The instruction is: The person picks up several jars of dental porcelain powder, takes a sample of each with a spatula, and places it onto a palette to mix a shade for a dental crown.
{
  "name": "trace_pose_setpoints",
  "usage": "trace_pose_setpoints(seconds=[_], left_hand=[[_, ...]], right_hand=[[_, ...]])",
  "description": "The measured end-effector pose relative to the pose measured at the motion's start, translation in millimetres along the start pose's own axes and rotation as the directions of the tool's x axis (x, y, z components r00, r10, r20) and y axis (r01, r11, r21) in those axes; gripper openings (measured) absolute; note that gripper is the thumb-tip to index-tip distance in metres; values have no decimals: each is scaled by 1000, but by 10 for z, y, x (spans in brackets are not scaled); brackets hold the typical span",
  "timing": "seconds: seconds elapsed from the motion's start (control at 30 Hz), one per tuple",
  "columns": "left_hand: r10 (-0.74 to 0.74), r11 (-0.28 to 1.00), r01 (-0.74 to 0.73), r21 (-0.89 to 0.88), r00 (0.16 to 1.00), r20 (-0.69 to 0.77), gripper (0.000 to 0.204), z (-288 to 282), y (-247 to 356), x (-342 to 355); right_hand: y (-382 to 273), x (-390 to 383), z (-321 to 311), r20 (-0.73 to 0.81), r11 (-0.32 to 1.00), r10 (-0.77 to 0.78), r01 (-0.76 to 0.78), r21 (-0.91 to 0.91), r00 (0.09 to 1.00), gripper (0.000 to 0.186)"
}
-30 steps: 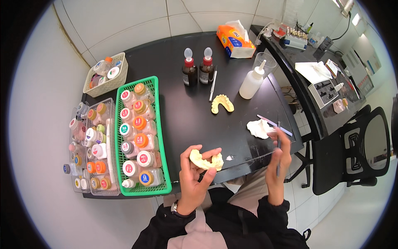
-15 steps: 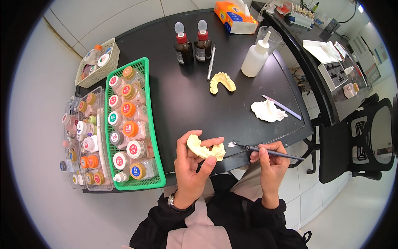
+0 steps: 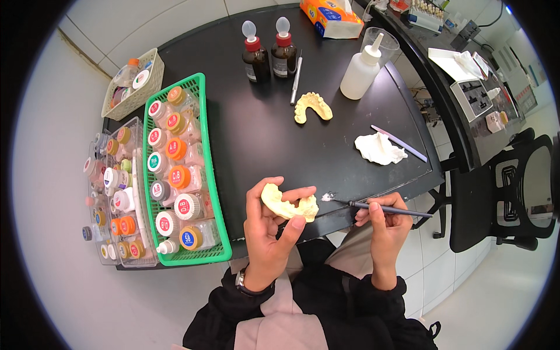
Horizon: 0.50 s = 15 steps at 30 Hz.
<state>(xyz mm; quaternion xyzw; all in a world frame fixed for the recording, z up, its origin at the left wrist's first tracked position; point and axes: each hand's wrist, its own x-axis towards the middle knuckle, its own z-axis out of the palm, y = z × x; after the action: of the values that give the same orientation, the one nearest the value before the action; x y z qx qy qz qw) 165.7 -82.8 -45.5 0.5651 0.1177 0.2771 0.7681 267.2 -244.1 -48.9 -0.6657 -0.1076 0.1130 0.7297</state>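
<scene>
My left hand holds a pale yellow dental cast between thumb and fingers, just above the table's near edge. Pinched in my right hand is a slim dark brush, its tip pointing left. That tip meets or hovers over a small white smear on the black tabletop; I cannot tell which. Farther back lies a second yellow dental cast, horseshoe-shaped. A crumpled white tissue rests to the right, with a lavender stick alongside it.
A green basket of capped jars stands on the left, beside clear trays and a cream basket. Two brown dropper bottles, a metal tool, a white squeeze bottle and a tissue pack occupy the back.
The whole view has shifted slightly, so the table items appear a little higher. The brush tip stays by the white smear, and both hands keep their holds.
</scene>
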Motion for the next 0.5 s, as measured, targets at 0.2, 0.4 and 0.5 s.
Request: trace_pose_setpoints(seconds=[0.2,0.4,0.5], left_hand=[[-13,1000,13,-27,1000,-3,52,4,2,0],[-66,997,65,49,998,4,62,11,19,-14],[-86,993,81,82,995,57,65,-26,45,-35]], right_hand=[[-6,12,-2,4,1000,-4,4,4,1000,15],[-115,14,-27,-9,963,55,-51,263,998,18],[-338,-74,79,-14,919,74,-63,390,997,20]])
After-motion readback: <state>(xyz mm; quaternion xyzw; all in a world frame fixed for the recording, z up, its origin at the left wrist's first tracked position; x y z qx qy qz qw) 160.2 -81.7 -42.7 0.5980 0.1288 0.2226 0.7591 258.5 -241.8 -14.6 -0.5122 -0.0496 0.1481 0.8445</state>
